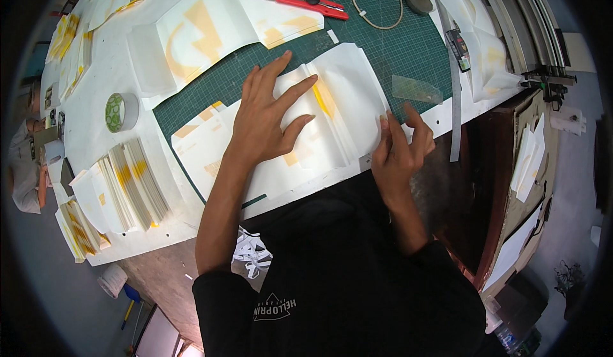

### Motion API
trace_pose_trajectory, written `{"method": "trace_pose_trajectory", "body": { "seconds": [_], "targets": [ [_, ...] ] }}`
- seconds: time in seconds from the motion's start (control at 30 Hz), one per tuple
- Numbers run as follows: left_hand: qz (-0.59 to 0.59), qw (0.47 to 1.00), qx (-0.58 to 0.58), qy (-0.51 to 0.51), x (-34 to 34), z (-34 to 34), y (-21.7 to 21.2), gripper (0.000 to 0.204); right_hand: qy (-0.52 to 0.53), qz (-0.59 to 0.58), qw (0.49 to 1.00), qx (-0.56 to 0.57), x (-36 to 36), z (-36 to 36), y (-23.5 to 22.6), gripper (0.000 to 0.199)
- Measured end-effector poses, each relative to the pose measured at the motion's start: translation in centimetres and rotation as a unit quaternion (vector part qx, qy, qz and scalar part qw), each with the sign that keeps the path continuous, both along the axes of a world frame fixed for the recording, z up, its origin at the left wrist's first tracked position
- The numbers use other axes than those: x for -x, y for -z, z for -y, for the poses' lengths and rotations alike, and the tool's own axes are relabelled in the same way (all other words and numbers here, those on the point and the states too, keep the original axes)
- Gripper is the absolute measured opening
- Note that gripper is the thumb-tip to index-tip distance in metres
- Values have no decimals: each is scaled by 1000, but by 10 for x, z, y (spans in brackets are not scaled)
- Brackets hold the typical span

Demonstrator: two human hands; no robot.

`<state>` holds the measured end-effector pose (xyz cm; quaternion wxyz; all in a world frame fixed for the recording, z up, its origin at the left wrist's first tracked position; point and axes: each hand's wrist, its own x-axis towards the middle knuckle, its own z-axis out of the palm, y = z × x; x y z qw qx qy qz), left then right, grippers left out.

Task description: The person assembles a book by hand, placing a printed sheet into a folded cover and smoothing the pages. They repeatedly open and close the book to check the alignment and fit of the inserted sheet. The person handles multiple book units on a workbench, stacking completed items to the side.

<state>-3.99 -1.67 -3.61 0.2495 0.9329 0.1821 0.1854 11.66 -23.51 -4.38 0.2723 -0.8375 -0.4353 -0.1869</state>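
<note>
A white paper book cover (363,95) with pale orange print and a yellow-orange band along its creased spine lies over the front of a green cutting mat (421,44). My left hand (263,118) rests on it left of the spine, fingers spread and thumb apart, one fingertip by the yellow band. At the cover's right edge is my right hand (403,149), its thumb and a finger pinched at the paper's rim while another finger is raised. A red utility knife (310,3) with its dark blade out lies beyond my hands on another printed cover (207,35).
Left of the mat stand a tape roll (121,112) and stacks of booklets (131,181). A metal ruler (455,114) overhangs the table's front edge at the right. A clear plastic piece (416,89), a round dark object (419,1) and a white cable (383,26) lie on the mat.
</note>
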Motion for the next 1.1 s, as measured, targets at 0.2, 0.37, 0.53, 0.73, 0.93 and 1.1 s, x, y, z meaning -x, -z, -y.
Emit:
{"method": "trace_pose_trajectory", "body": {
  "seconds": [0.2, 0.37, 0.53, 0.73, 0.93, 1.1],
  "targets": [
    [22, 999, 24, -6, 0, -1, 0, 69, -83, 21, 996, -21, 21, 1, -11, 23],
    [149, 973, 178, -11, 6, -12, 8, 76, -264, -77, 961, 44, 52, -1, -22, 41],
    [101, 992, 74, -13, 1, -3, 2, 60, -289, -122, 948, 58, 52, 2, -13, 41],
    [26, 999, 11, -19, -1, 0, 4, 46, -20, -96, 995, -35, 20, -3, -9, 31],
    [25, 999, 17, -13, 0, -1, 3, 50, 34, -355, 922, -151, -6, -2, -2, 31],
    [22, 999, 22, -10, 0, -1, 2, 46, 61, -346, 929, -116, -13, 0, 7, 23]
  ]
}}
